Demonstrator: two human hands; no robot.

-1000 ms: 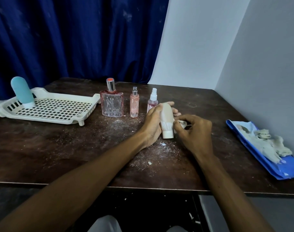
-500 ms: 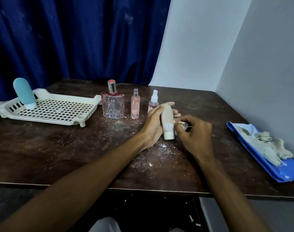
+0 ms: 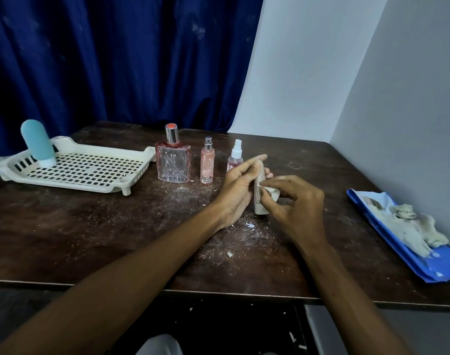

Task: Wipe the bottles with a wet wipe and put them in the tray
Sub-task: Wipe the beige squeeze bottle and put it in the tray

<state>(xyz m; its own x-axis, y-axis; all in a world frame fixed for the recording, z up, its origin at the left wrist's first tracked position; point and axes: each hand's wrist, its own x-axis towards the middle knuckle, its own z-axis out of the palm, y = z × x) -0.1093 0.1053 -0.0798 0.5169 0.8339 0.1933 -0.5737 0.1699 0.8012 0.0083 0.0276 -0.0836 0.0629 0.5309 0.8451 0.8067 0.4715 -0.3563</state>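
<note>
Fingers (image 3: pixel 275 184) of the right hand (image 3: pixel 299 203) pinch a crumpled wet wipe (image 3: pixel 271 192) against a small cream bottle (image 3: pixel 258 201). The bottle stands cap-down near the middle of the surface (image 3: pixel 90 239). The left hand (image 3: pixel 235 190) wraps its fingers (image 3: pixel 247 166) round the body. The bottle is probably light, stiff plastic and slick when damp, so it is best gripped mid-body, not by the cap. Towards the back edge stand a perfume bottle (image 3: pixel 173 162) and two spray bottles. At the left edge, the tray (image 3: pixel 139 175) holds a teal bottle (image 3: pixel 38 142).

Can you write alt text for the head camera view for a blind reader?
A person's left hand holds a white bottle on a dusty table while the right hand rubs it with a wipe. Three pink bottles stand beside a tray holding a teal bottle.
</note>
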